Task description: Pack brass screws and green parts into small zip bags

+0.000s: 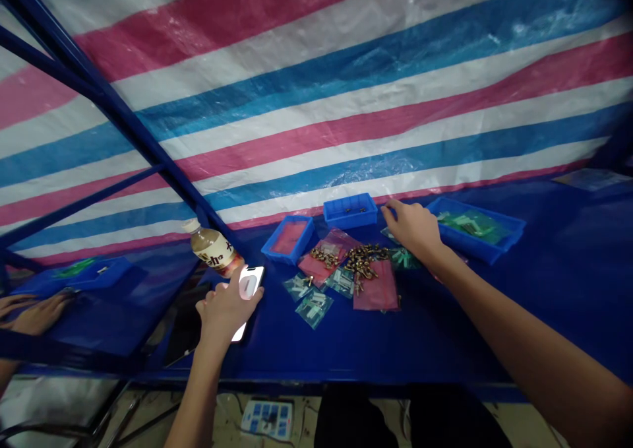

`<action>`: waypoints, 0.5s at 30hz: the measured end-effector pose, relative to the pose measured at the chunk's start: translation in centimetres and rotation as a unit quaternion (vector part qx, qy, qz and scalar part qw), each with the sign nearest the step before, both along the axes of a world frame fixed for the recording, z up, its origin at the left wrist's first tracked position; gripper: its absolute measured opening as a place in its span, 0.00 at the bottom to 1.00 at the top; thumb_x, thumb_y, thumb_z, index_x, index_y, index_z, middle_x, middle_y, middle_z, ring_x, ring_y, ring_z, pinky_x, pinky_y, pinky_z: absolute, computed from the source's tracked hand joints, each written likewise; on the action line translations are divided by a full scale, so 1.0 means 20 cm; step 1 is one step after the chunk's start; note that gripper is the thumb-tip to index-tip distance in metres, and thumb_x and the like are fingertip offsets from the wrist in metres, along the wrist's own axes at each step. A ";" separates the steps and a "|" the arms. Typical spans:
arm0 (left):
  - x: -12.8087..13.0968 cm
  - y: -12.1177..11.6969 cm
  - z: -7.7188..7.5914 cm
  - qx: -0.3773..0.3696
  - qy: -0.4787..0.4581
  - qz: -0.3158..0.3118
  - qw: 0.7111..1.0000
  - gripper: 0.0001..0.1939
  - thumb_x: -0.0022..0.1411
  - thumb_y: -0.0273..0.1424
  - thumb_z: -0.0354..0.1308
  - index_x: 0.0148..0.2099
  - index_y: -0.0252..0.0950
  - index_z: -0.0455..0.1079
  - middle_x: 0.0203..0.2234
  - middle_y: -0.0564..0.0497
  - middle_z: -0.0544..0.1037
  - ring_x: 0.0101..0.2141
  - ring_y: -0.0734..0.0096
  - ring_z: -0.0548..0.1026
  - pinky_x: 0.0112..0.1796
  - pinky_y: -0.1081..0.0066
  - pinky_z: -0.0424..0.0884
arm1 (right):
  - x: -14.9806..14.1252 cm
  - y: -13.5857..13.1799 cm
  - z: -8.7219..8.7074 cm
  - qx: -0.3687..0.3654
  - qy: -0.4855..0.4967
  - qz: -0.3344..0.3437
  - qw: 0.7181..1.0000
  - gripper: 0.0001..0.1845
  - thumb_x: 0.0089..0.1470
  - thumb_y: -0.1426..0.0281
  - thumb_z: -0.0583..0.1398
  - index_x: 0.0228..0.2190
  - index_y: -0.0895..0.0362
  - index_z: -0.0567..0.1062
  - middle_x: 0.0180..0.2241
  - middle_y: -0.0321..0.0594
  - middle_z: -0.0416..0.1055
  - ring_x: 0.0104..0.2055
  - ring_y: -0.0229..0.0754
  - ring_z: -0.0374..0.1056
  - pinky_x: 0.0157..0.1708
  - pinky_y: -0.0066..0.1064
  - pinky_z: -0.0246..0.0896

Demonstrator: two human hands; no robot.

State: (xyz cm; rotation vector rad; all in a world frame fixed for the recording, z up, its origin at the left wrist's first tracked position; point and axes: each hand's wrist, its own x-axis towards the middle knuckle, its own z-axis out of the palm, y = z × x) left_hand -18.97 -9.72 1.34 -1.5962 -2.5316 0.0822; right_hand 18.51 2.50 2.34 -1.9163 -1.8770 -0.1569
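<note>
My left hand (227, 311) grips a lit smartphone (250, 283) on the blue table, its thumb by the right edge and its fingers toward the left. Just behind stands a drink bottle (212, 247) with a pale cap. My right hand (414, 227) reaches over the table with fingers apart, holding nothing I can see. It is between a small blue bin (350, 220) with a few small parts and a larger blue tray (512, 233) of green bags. Brass-coloured fittings (363, 258) lie heaped on pink bags (378, 293), beside small clear bags (315, 307) of white pieces.
Another blue bin (268, 250) holds pink bags. Behind the table hangs a striped plastic sheet (346, 118); a blue metal frame (143, 144) slants at left. Another person's hands (42, 313) rest at the far-left table. A power strip (267, 420) lies on the floor.
</note>
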 end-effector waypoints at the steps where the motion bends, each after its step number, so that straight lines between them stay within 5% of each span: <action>1: 0.01 -0.01 0.00 -0.005 -0.006 -0.002 1.000 0.37 0.59 0.55 0.44 0.67 0.46 0.51 0.48 0.37 0.73 0.48 0.35 0.71 0.46 0.45 0.61 | 0.00 0.00 0.00 0.002 0.000 0.001 1.000 0.24 0.64 0.56 0.45 0.46 0.53 0.76 0.34 0.51 0.76 0.34 0.53 0.72 0.31 0.35 0.57; 15: 0.02 -0.10 0.01 0.011 -0.091 -0.001 0.996 0.23 0.64 0.50 0.44 0.57 0.48 0.58 0.46 0.45 0.77 0.45 0.44 0.76 0.43 0.52 0.67 | 0.01 0.01 -0.02 0.022 0.005 0.012 1.000 0.25 0.63 0.56 0.45 0.44 0.54 0.76 0.31 0.50 0.75 0.30 0.51 0.70 0.28 0.33 0.51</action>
